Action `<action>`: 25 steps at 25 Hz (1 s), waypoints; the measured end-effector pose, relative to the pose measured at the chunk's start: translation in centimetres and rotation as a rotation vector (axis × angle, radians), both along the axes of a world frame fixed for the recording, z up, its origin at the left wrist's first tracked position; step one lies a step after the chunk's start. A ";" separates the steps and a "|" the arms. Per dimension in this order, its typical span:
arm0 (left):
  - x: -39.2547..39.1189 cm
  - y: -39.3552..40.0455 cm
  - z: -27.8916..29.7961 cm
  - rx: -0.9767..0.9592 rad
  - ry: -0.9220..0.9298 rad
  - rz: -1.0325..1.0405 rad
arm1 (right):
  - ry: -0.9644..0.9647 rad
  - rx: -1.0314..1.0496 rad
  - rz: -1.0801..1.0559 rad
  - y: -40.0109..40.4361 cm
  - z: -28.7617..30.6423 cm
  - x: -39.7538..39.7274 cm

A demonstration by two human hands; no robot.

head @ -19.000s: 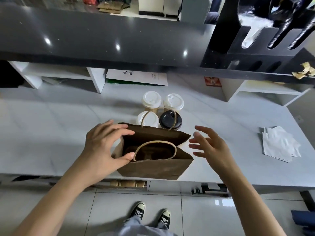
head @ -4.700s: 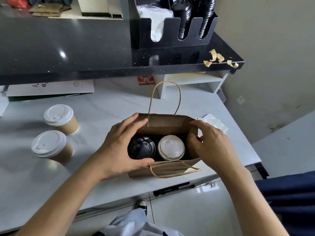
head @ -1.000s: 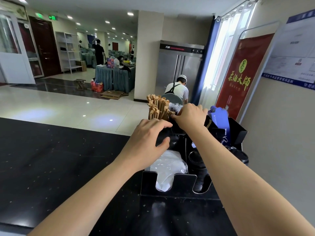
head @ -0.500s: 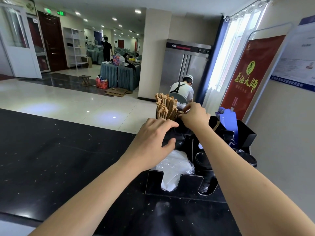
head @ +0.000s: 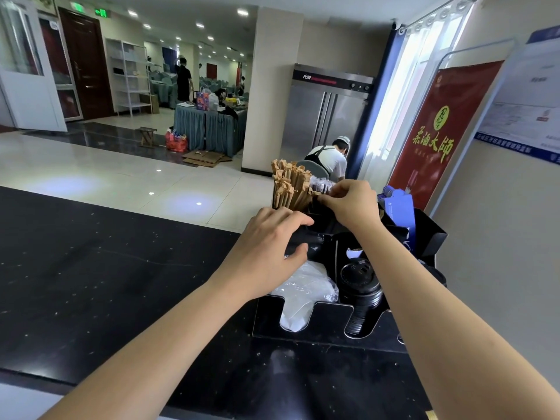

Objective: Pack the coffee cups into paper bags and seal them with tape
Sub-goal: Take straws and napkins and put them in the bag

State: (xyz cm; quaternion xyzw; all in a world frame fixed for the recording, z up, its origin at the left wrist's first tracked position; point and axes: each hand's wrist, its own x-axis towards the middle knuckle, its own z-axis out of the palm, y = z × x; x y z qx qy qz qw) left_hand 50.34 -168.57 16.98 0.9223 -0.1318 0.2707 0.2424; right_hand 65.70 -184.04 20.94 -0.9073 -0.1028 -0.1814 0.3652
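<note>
Head view: both my hands are at the black organizer point(head: 315, 324) on the dark countertop point(head: 91, 268). My left hand point(head: 266, 253) rests on the organizer's left top edge, fingers loosely bent, thumb against its side, holding nothing I can see. My right hand point(head: 351, 201) reaches to the rear compartments just beside the brown paper-wrapped sticks point(head: 289, 184), fingertips pinched together on something small; what it is I cannot tell. Clear plastic wrap point(head: 303, 294) and stacked black lids point(head: 362, 294) fill the front slots. Coffee cups and paper bag are out of frame
</note>
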 end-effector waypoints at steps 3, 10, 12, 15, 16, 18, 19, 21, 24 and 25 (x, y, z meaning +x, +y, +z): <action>0.0 -0.3 0.2 -0.002 -0.001 -0.006 | -0.036 0.071 0.039 -0.6 0.4 0.0; -0.2 -0.8 0.7 -0.014 -0.013 -0.008 | -0.081 0.216 0.087 -1.2 1.7 -1.1; -0.4 -0.9 1.0 -0.029 -0.023 -0.004 | -0.128 0.257 0.079 -1.5 2.5 -1.7; -0.6 -1.1 1.4 -0.066 -0.054 0.004 | -0.208 0.314 0.087 -2.0 4.0 -2.7; -0.7 -1.3 1.5 -0.083 -0.065 0.004 | -0.244 0.326 0.098 -2.2 4.6 -3.2; -1.0 -1.6 1.8 -0.121 -0.087 0.003 | -0.312 0.359 0.141 -2.7 5.7 -4.3; -1.1 -1.8 2.0 -0.141 -0.099 0.004 | -0.338 0.373 0.170 -2.9 6.2 -4.9; -1.5 -2.1 2.4 -0.180 -0.133 0.002 | -0.367 0.386 0.223 -3.3 7.1 -6.2; -1.7 -2.5 3.2 -0.234 -0.192 0.020 | -0.380 0.439 0.291 -3.6 8.1 -7.8; -1.8 -2.6 3.5 -0.243 -0.207 0.032 | -0.379 0.456 0.316 -3.8 8.4 -8.4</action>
